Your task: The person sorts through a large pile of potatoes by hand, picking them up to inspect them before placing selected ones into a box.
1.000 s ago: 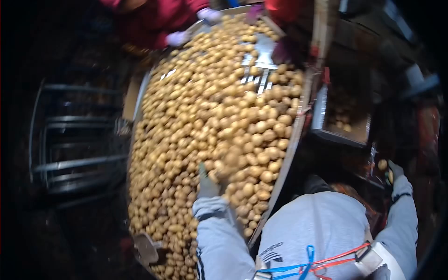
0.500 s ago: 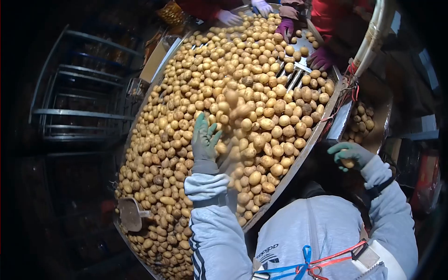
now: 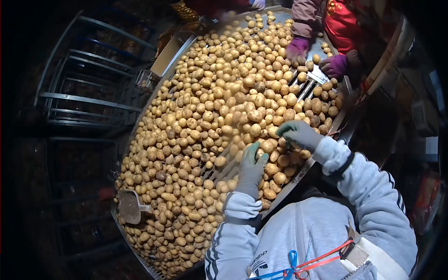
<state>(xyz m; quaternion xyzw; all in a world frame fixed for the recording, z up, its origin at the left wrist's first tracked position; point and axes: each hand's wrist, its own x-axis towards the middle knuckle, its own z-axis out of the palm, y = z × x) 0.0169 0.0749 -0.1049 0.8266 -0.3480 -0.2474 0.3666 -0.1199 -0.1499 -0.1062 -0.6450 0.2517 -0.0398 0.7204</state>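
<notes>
Potato sorting plant, potatoes (image 3: 205, 121) heaped on roller conveyor (image 3: 305, 88), gloved workers

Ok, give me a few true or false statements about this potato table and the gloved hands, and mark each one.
1. The person's left hand and right hand are both down on the potatoes. True.
2. The person's own gloves are purple. False: they are greenish. The purple gloves belong to a co-worker at the far end.
3. A scoop lies among the potatoes by the near left edge. True.
4. The potatoes sit in a wicker basket. False: they are spread over a long metal table, with bars showing through in places.
</notes>
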